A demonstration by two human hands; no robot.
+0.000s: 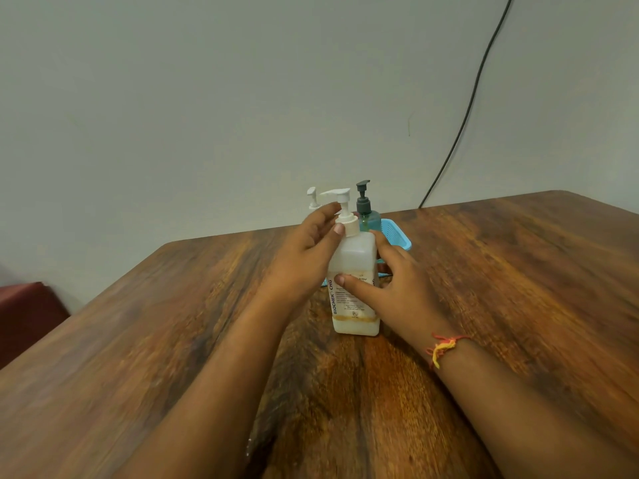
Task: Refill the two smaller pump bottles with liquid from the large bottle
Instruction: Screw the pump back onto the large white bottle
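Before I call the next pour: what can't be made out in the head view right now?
Head view:
White pump bottle: body and fill level hidden behind the left hand and large bottle.
Teal bottle: lower body hidden by large bottle and right hand.
Blue tray: mostly hidden by both.
Left hand's grip on the pump collar: unclear, blurred.

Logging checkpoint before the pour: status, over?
Left grip pinches pump; right grip holds big bottle. Pump still on, bottle upright. Small bottles behind in tray, untouched.
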